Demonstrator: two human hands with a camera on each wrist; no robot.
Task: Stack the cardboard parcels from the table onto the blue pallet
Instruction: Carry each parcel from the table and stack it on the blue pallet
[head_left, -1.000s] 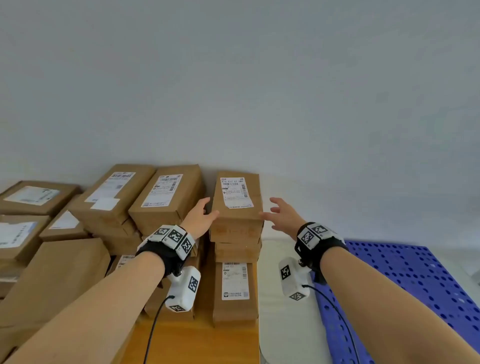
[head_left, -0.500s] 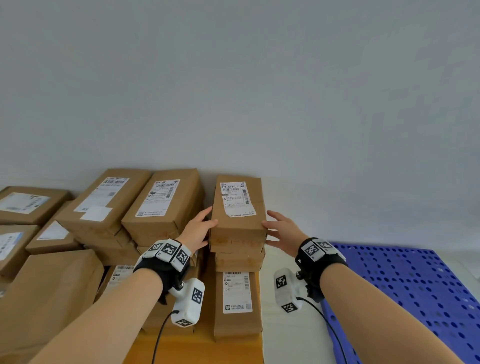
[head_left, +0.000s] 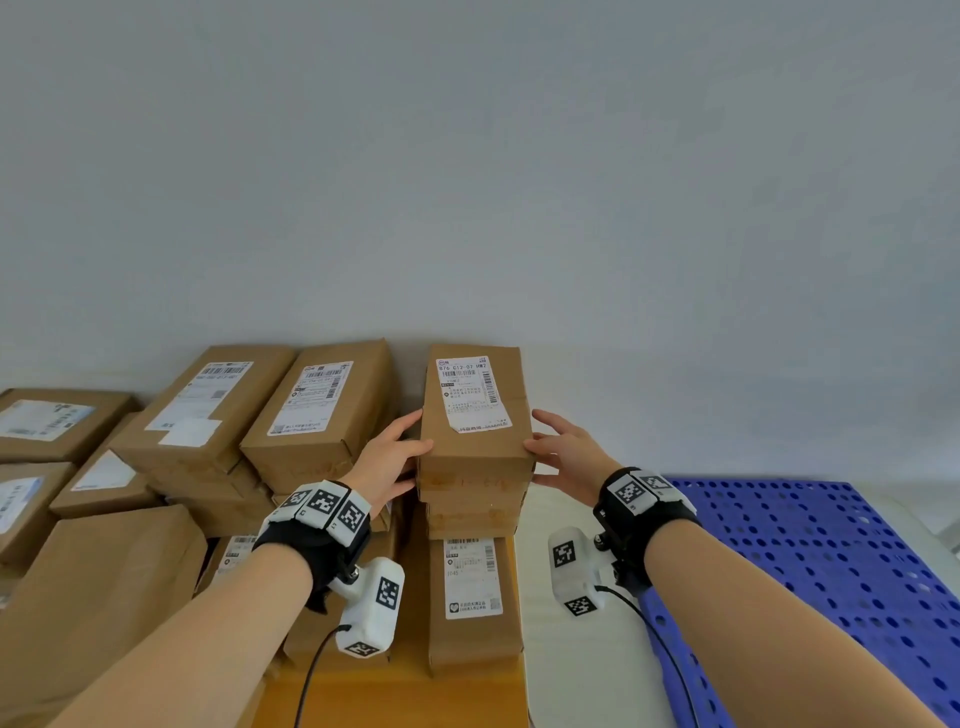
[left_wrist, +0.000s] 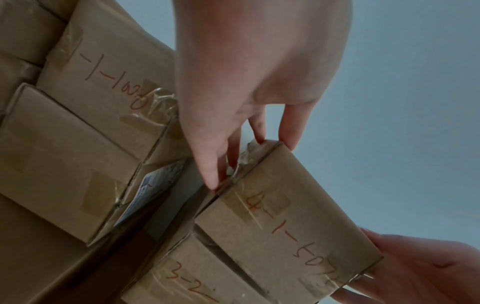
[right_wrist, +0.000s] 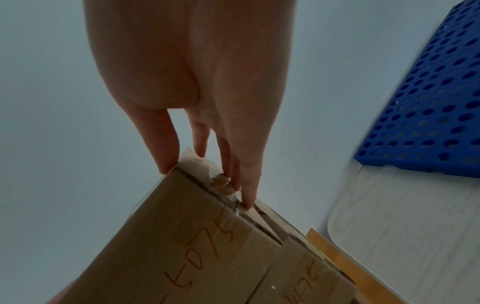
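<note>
Pale grey wall fills the background, and below it a wooden bench (head_left: 395, 701) is seen loaded with brown cardboard parcels. At the bench's right end a short stack of parcels is topped by a labelled parcel (head_left: 475, 410), marked "4-1-5075" in red on its near end in the left wrist view (left_wrist: 285, 222). This top parcel is clasped between both hands. The left hand (head_left: 387, 460) is pressed against its left side, thumb laid along the upper edge and fingers (left_wrist: 213, 164) reaching down the taped side. The right hand (head_left: 569, 454) is set against its right side, with fingers (right_wrist: 246, 179) nearly straight and their tips on the taped edge. Whether the parcel is lifted clear of the parcel beneath cannot be told. A second parcel, marked "3-2", is seen directly under it (left_wrist: 187, 281). More labelled parcels (head_left: 322, 405) are piled to the left. To the right, a blue pallet (head_left: 831, 561) with round holes lies on a pale floor (right_wrist: 405, 236), apart from the bench.
</note>
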